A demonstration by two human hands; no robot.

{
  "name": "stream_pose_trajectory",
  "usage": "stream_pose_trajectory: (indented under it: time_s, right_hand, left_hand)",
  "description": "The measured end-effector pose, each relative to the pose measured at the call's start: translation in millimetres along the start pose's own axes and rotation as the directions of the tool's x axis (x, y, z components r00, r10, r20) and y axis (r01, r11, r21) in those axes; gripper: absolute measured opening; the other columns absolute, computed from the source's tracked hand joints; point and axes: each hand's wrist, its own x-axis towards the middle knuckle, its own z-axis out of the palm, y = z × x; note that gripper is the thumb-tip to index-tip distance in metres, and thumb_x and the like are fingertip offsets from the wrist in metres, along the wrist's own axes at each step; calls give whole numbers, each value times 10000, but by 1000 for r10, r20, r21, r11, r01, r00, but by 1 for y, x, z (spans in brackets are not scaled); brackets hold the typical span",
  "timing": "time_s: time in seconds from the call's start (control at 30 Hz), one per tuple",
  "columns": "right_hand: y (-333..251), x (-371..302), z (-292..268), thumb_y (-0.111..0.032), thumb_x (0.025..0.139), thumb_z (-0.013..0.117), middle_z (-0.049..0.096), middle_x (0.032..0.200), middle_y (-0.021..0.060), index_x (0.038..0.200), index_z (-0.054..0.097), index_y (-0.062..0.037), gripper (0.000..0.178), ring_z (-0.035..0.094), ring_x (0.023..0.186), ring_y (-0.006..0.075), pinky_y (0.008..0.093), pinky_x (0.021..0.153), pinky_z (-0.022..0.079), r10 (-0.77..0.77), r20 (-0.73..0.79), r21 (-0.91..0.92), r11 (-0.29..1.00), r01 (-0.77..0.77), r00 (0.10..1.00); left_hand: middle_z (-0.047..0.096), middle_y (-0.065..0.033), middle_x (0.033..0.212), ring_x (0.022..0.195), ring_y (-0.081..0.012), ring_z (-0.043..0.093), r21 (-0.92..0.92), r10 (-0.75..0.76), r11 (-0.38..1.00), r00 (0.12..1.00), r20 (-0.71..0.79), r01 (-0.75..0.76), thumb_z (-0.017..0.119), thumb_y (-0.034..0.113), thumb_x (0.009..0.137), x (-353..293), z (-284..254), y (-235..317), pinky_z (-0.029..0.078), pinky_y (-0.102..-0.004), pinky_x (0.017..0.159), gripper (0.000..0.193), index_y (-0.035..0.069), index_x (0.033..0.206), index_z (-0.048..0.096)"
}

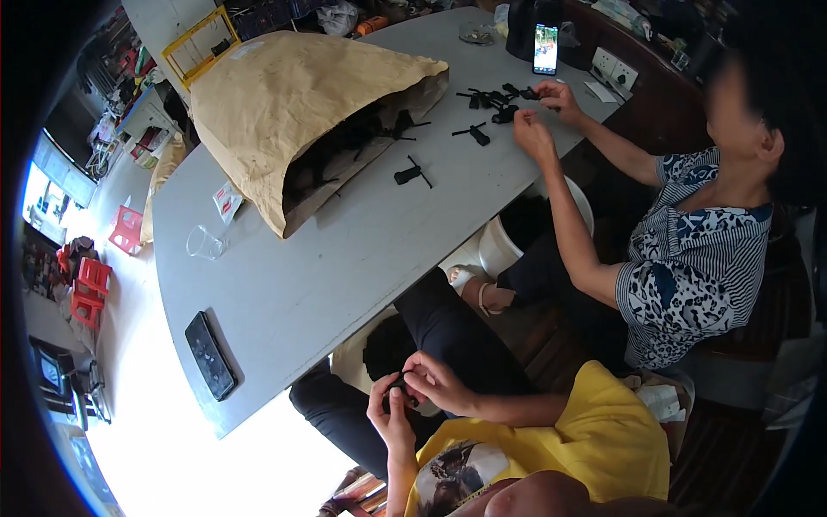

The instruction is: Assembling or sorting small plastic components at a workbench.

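Over my lap, below the table's edge, both my hands are closed around a small black plastic part (398, 384). My left hand (392, 420) pinches it from the near left side, thumb on top. The fingertips of my right hand (438, 385) meet it from the right. Fingers cover most of the part, so its exact kind cannot be made out. On the table, similar black parts with thin bars lie about: a single one (413, 172) near the bag, another (472, 133) farther right. Several more spill from the mouth of a large brown paper bag (319, 77).
A co-worker's hands (547, 121) handle black parts at the table's (284, 284) far right. A dark phone (210, 355) lies near the left corner, beyond it a clear plastic cup (207, 243). A lit phone (545, 47) stands upright at the back. A white bucket (501, 246) stands below.
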Motion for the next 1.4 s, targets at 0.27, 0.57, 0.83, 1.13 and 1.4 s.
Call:
stream_pose_trajectory:
  time_s: [0.27,0.57,0.83,1.13,1.4]
  right_hand:
    - [-10,1,-5,-106,881,540,512,692,34,942,447,-35,132,489,560,92,227,486,383,-163,125,-290,938,193,979]
    - [-90,114,-37,-74,791,559,542,988,185,978,555,-1,201,513,933,366,427,840,403,-671,322,-881,47,471,668]
    - [-114,198,-118,-43,837,510,410,1290,189,1271,438,-91,442,409,1184,354,443,958,376,-552,262,-929,-366,52,791]
    - [-86,150,-96,-6,820,495,469,1208,188,1203,495,-63,387,434,1141,368,420,954,372,-421,249,-964,-196,181,872]
    - [-43,39,-22,-58,772,577,540,1014,138,1067,573,-72,296,559,932,296,363,743,480,-223,691,-705,1,709,688]
  left_hand:
    - [536,-65,920,604,-81,479,-240,6,971,1000,24,0,498,23,850,8,-1,-5,394,-199,567,86,-16,880,569]
    - [573,-88,807,746,-190,557,541,272,800,961,59,-259,570,52,796,23,-34,-1,442,-288,687,146,37,923,641]
    - [539,-109,871,798,-290,575,578,237,780,968,82,-240,577,109,815,13,-36,-17,479,-360,679,134,70,939,607]
    - [550,-123,867,773,-334,583,634,235,730,965,120,-256,559,170,827,19,-27,-25,482,-394,655,135,57,892,592]
    - [604,-53,912,874,-165,581,60,58,996,978,200,-71,583,225,865,15,-32,-18,460,-292,757,237,32,1001,562]
